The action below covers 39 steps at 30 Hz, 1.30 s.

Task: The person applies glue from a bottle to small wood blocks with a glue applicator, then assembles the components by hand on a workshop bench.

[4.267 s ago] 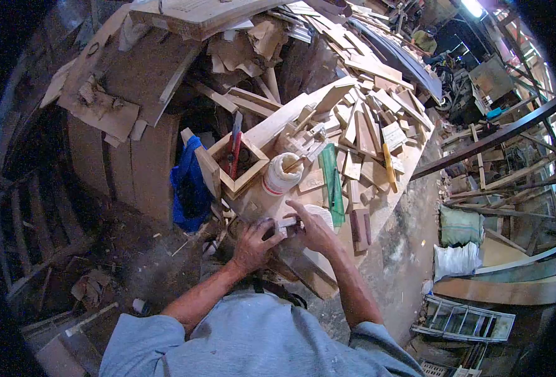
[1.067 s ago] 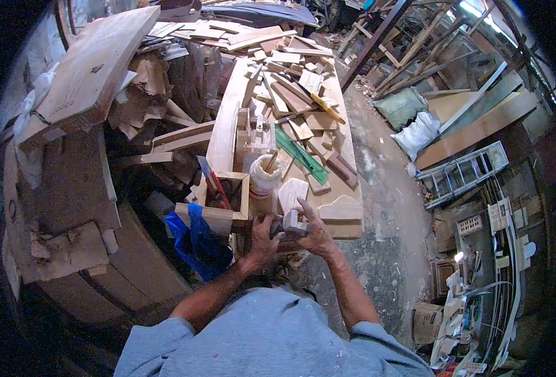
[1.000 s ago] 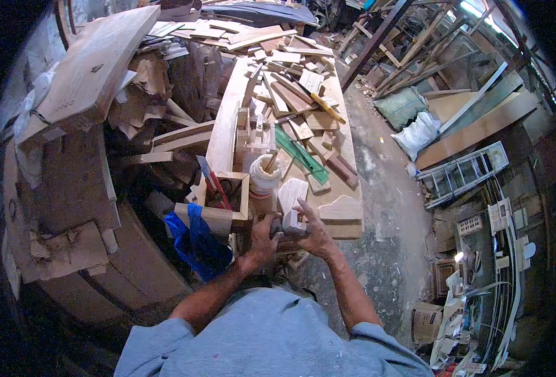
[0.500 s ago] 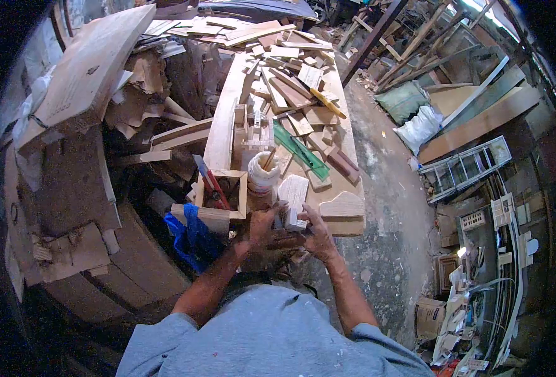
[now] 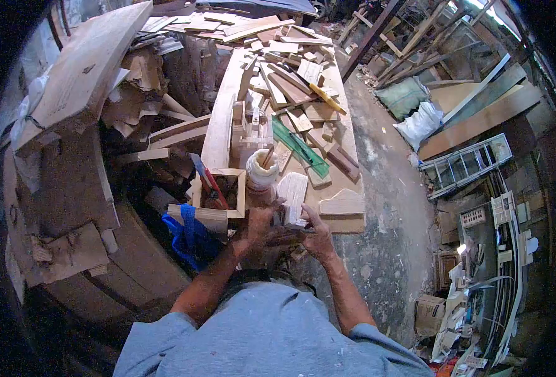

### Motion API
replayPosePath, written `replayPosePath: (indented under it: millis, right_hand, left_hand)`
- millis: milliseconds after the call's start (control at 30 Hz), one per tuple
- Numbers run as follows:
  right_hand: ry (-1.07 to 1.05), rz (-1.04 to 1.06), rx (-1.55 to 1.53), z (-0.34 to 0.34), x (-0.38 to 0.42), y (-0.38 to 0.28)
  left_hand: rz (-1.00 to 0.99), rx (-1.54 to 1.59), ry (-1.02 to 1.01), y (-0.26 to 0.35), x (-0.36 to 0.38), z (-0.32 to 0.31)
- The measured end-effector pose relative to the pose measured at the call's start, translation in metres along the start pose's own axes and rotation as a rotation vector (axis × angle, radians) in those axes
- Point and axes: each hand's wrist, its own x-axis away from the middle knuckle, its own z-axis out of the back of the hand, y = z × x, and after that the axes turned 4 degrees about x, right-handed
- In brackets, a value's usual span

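A pale wooden block with a shaped far end lies at the near end of the bench, between my hands. My left hand grips its left side, fingertips near the middle of that edge; part of the hand is blurred. On the near right corner, the fingers and thumb of my right hand are closed. Just beyond my left hand stands a white glue-smeared jar with a stick in it. To the right of the block rests another pale wood piece with a curved edge.
A wooden box frame holding a red-handled tool stands left, above a blue cloth. Wood offcuts, a green strip and a yellow-handled tool cover the bench. A ladder lies on the right.
My left hand has shifted slightly forward, close to the base of the jar. The block and my right hand stay in nearly the same place.
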Motion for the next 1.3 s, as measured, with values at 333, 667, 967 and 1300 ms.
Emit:
replayPosePath:
  millis: [333, 667, 967, 1300]
  right_hand:
    - [-0.019, 0.014, 0.087, -0.001, 0.001, 0.007]
    - [-0.122, 0.046, -0.035, 0.011, -0.01, -0.002]
    - [-0.076, 0.079, 0.032, 0.005, -0.005, 0.013]
    - [-0.128, -0.02, -0.012, 0.009, -0.004, 0.005]
  left_hand:
    - [0.088, -0.126, -0.079, -0.012, 0.001, -0.013]
    - [0.069, 0.116, -0.003, -0.016, 0.007, -0.018]
    - [0.068, -0.2, 0.041, -0.018, 0.003, -0.023]
    - [0.02, -0.041, 0.006, -0.045, 0.013, -0.042]
